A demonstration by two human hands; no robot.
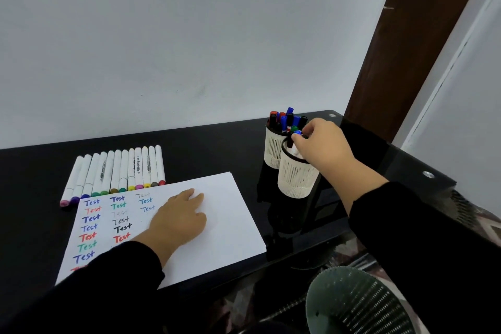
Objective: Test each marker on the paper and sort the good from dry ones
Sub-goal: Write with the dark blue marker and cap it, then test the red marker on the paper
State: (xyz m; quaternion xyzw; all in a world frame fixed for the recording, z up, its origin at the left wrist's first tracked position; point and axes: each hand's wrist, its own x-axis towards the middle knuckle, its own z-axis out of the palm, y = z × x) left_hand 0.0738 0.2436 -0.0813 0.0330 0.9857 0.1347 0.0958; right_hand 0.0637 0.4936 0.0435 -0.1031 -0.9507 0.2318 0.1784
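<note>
Right hand (322, 144) pinched a blue-capped marker (297, 133) at the near cup (295, 179), right of centre (placing or drawing, cannot tell). Left hand (179, 217), fingers flat, pressed the paper (230, 225). Next: continue with the untested row (116, 168).

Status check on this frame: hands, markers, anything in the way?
Left hand flat on paper. Right hand pinching blue-capped marker at near cup. Nothing blocking.

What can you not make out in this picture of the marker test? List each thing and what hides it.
1. Head view: lower "Test" words on the paper, covered by the left hand and its sleeve.
2. Head view: whether the right hand is lifting or dropping the blue-capped marker at the near cup; its fingers hide the barrel.
3. Print on the white markers: too small.
</note>
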